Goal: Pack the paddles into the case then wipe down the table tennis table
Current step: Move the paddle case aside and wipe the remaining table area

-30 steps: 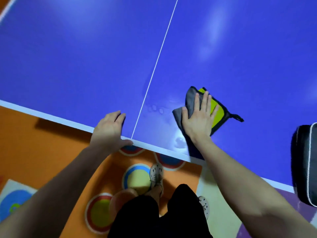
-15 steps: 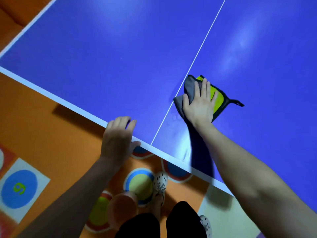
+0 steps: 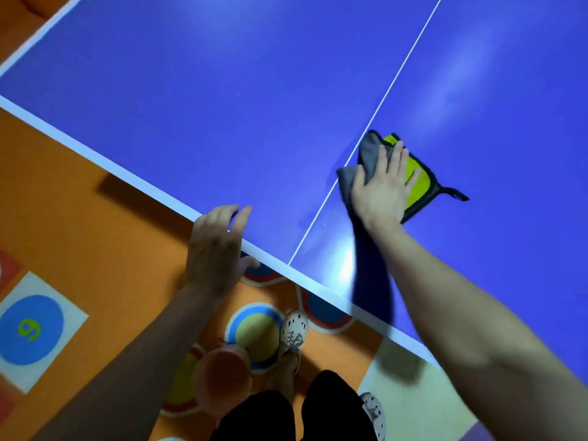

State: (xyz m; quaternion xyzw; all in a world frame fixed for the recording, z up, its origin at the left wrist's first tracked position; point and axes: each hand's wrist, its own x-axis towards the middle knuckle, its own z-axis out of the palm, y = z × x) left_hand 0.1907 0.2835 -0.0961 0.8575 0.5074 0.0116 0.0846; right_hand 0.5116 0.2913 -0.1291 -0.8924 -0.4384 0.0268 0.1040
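the right hand (image 3: 383, 189) lay flat on the cloth (image 3: 420, 178), its fingers (image 3: 394, 158) straight and spread, pressing down rather than gripping. the cloth, grey and yellow with a black loop pointing right, sat on the blue table (image 3: 222, 106) just right of the white centre line (image 3: 397, 74), its grey corner touching that line. the left hand (image 3: 216, 246) was well apart at the near edge, fingers bent over the top and thumb tucked under, holding the table. no paddles or case showed in this view, so the packing looked done and the wiping was the step in hand. a damp sheen lay near the edge beside the right forearm. the broad dry-looking half lay to the left of the line, away from the fingertips' side, so the next stroke likely meant sliding the cloth leftward across the line, with the right hand the one already on it
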